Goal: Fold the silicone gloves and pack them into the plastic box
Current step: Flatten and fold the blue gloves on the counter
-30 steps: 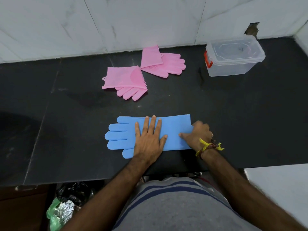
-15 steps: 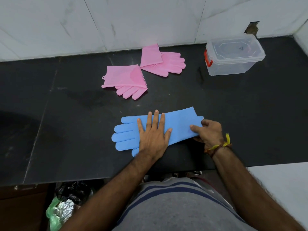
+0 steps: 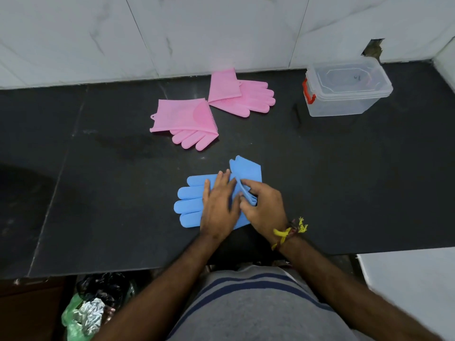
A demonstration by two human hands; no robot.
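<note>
A blue silicone glove (image 3: 190,200) lies on the black counter (image 3: 344,180), fingers pointing left. My left hand (image 3: 219,205) presses flat on its palm. My right hand (image 3: 264,207) pinches the glove's cuff end, which is lifted and bent over toward the left; the cuff edge stands up behind my hands. Two pink gloves lie folded farther back: one (image 3: 183,120) at centre left, the other (image 3: 242,96) near the wall. The clear plastic box (image 3: 344,104) with a red latch stands at the back right, its lid on.
A white marble wall runs behind the counter. The counter's front edge is just below my wrists. Below it on the left sits a bag with foil and green plastic (image 3: 83,316). A white surface (image 3: 406,274) lies at the lower right.
My right hand has lifted the blue glove's cuff and carried it leftward over the palm. The left hand stays pressed on the glove. The glove has shifted a little to the right.
</note>
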